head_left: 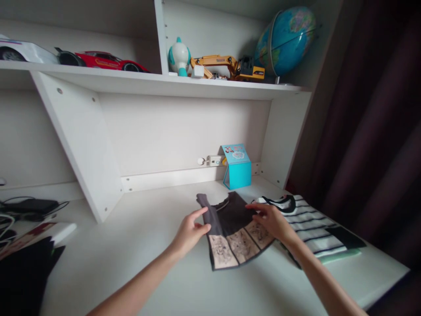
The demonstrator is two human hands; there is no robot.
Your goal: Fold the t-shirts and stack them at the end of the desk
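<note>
A dark grey shirt [232, 215] with a beige printed panel along its hem lies on the white desk, its left side turned inward. At its left edge, my left hand [192, 228] holds the fabric between thumb and forefinger. My right hand [271, 219] grips the right side of the shirt, with fingertips on the grey cloth; part of the edge is hidden under that hand. Just to the right lies a stack of folded clothes, topped by a white shirt with dark stripes [311, 224]. My right forearm passes over the near corner of that stack.
A blue desk calendar [240, 175] stands behind the shirt, beside a wall socket [215, 161]. Black cloth [26, 272] and a black adapter [31, 205] with cables lie at left. Overhead, a shelf holds a red toy car [105, 60], a toy excavator [230, 66] and a globe [289, 39].
</note>
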